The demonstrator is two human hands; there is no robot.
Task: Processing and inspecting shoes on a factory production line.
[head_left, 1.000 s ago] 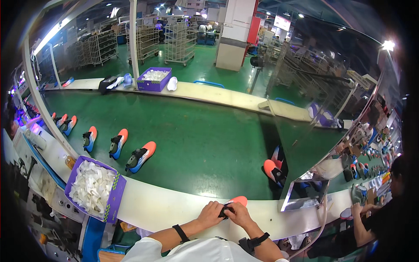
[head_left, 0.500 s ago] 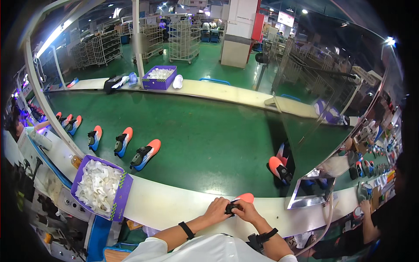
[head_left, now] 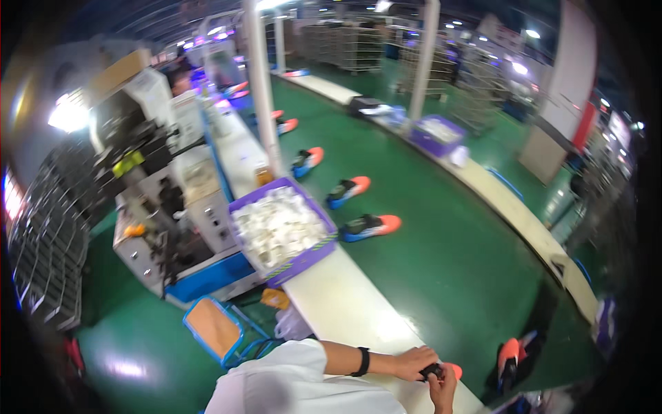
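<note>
Both hands at the near edge of the pale surface (head_left: 345,303). Left hand (head_left: 412,361) and right hand (head_left: 441,388) each have their grip clamped on a small black-and-orange shoe part (head_left: 441,371), held just over the surface edge. Purple bin of white pieces (head_left: 283,231) well apart, further along. Advice: keep the part braced between both hands, work close to the surface.

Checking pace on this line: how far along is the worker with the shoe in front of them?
In hand: both hands, left hand and right hand, grip a small dark part against the orange shoe on the white bench. Done: several shoes ride the green belt. Left: the purple tray holds many white pieces.
</note>
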